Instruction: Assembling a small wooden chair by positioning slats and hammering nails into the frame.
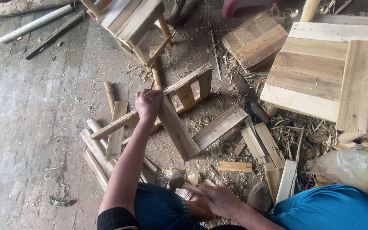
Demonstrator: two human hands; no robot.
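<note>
My left hand grips the top rail of a partly built wooden frame made of rough planks, which stands on the concrete floor in front of me. My right hand is down near my knees, closed around the wooden handle of a hammer; the hammer's head rests low, next to my leg. A wide plank leans out from the frame's right side.
Loose slats and offcuts lie left of the frame, more boards to the right among shavings. A finished stool stands at the back, a flat wooden panel on the right, a plastic bag beside it.
</note>
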